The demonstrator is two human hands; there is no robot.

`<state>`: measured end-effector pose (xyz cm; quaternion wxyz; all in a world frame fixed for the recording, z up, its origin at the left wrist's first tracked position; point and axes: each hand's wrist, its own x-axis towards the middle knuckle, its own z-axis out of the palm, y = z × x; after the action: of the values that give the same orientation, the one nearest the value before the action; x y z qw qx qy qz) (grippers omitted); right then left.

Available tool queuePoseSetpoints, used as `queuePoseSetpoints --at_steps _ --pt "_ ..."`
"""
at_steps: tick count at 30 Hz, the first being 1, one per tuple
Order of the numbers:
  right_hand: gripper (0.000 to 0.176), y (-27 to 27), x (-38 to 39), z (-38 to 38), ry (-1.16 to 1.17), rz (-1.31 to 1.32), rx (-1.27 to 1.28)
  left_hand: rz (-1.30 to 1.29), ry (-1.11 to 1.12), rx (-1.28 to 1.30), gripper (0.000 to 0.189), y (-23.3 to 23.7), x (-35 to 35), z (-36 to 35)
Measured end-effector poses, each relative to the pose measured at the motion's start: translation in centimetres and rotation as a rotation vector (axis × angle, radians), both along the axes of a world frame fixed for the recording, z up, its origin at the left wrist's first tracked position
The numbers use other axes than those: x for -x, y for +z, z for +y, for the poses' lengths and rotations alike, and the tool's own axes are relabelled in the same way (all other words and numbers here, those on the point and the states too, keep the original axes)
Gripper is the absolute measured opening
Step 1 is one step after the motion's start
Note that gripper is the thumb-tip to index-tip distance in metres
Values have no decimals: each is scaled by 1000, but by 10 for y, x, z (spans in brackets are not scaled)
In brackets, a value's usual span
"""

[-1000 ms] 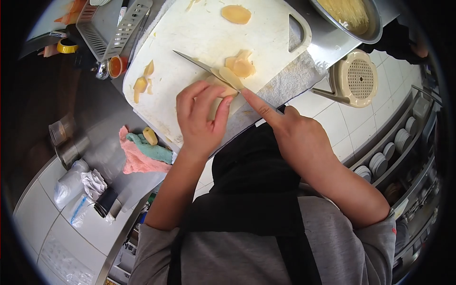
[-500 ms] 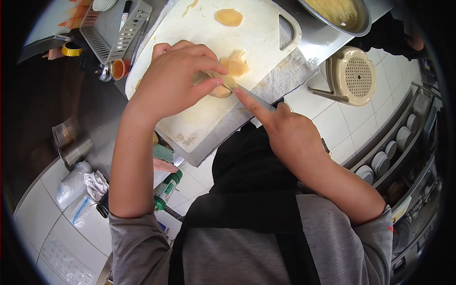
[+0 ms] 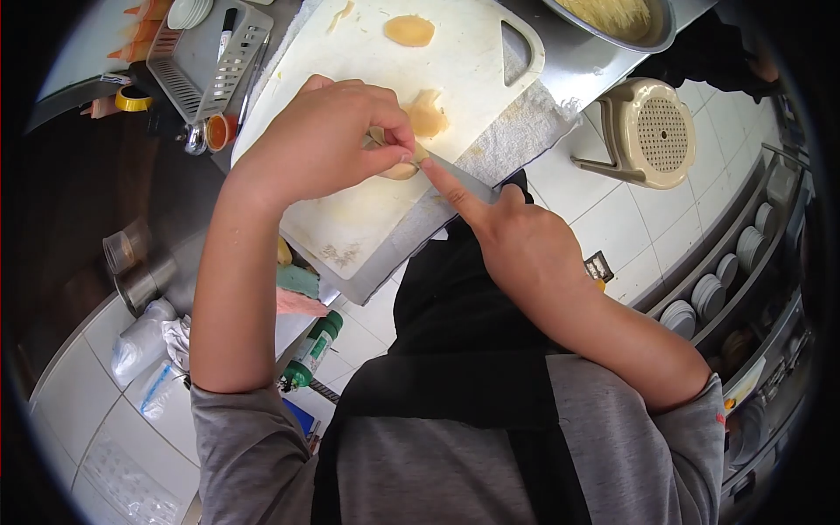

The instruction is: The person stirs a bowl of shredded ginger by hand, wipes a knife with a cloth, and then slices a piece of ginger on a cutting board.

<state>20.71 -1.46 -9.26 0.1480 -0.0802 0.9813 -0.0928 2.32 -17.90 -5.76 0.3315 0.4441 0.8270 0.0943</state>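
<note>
A white cutting board (image 3: 350, 223) lies on a towel on the steel counter. My left hand (image 3: 328, 140) pinches a pale yellow piece of ginger (image 3: 398, 171) against the board, covering most of it. My right hand (image 3: 516, 241) grips a knife (image 3: 464, 179), index finger stretched along the blade's spine, the blade meeting the ginger under my left fingers. Cut slices (image 3: 426, 115) lie just beyond the knife. One separate oval slice (image 3: 409, 31) rests near the board's far edge.
A steel bowl of pale shredded food (image 3: 626, 22) stands beyond the board. A white dish rack (image 3: 206, 57) and small orange cup (image 3: 216, 131) sit at left. A beige plastic stool (image 3: 647, 131) stands on the tiled floor. Cloths (image 3: 297, 293) and a green bottle (image 3: 311, 350) lie near the counter edge.
My left hand swung up over the board from below and now covers the ginger from the left side. The knife stays at the ginger; the view shifted slightly.
</note>
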Motion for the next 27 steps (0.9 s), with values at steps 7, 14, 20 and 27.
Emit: queuePoseSetpoints --at_steps 7,14,20,27 --pt "37 -15 -7 -8 -53 95 -66 -51 149 -138 14 -18 10 -18" --pt "20 -12 -7 -12 -14 99 -174 -64 -64 -72 28 -18 25 -18" --pt "21 -12 -7 -12 -6 89 -197 -209 56 -63 31 -11 17 -18" --pt "21 -14 -7 -12 -19 102 -182 -169 25 -54 32 -13 15 -17"
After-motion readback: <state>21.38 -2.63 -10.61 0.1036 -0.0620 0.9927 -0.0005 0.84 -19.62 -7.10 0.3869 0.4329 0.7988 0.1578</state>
